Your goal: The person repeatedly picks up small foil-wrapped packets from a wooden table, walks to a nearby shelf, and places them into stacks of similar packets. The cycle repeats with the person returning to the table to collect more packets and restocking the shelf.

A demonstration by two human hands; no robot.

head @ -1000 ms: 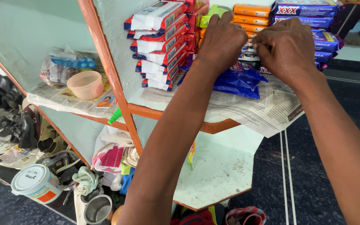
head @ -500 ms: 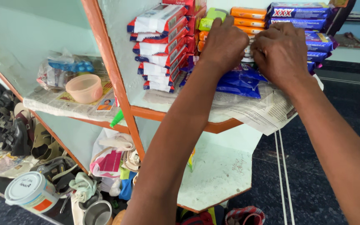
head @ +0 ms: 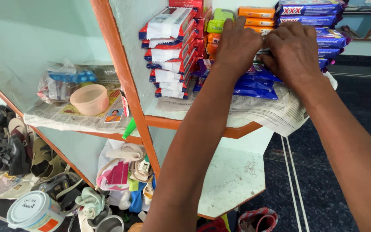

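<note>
Left hand [head: 237,45]: mine, laid knuckles-up over the packets in the middle of the shelf; fingers curled down onto a packet, though whether they truly grip it I cannot tell.
Right hand [head: 295,53]: pressed beside the left, nearly touching it, fingers bent onto the same low pile.
Blue packets [head: 254,86]: lying flat on the newspaper [head: 275,114] that lines the shelf [head: 185,122], partly under both my hands.
Done so far: red and white packets [head: 170,56] stand stacked at the left, orange bars [head: 256,13] and dark blue bars [head: 310,13] stacked behind.
Left to do: the blue pile looks loose (my judgement), not squared up yet.
Neighbouring shelf: a pink bowl [head: 89,99].
</note>
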